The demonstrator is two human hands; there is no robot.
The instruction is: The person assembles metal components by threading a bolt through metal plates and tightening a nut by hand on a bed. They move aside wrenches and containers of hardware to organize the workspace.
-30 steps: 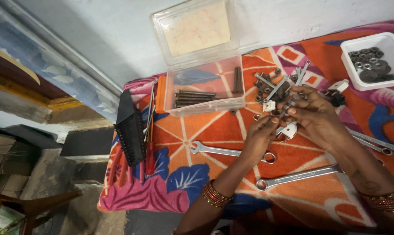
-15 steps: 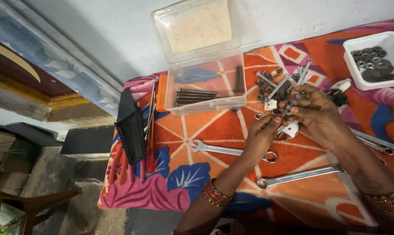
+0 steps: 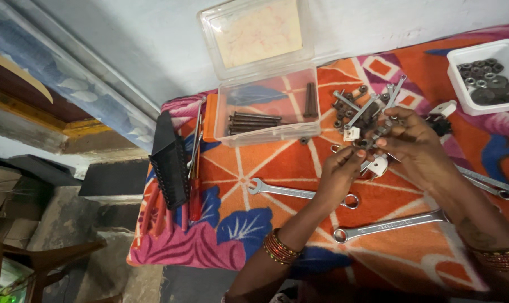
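My left hand point(image 3: 337, 177) and my right hand point(image 3: 414, 143) meet above an orange patterned cloth point(image 3: 277, 168). Between their fingertips they pinch a long bolt point(image 3: 373, 139) with a nut on it. A pile of nuts, bolts and small metal bars point(image 3: 358, 109) lies just beyond the fingers. A small white metal bracket point(image 3: 378, 166) rests on the cloth under the hands. A combination spanner point(image 3: 282, 192) lies beneath my left hand, and a second spanner point(image 3: 386, 225) lies nearer to me, under my right forearm.
A clear plastic box point(image 3: 265, 106) with long dark bolts, lid open, stands at the back. A white tray of washers point(image 3: 484, 76) sits at the far right. A black ridged block point(image 3: 167, 163), screwdrivers and red-handled pliers point(image 3: 193, 179) lie at the cloth's left edge. More spanners point(image 3: 490, 182) lie right.
Both hands stay together on the bolt; fingers shift only slightly. The camera view has drifted a little.
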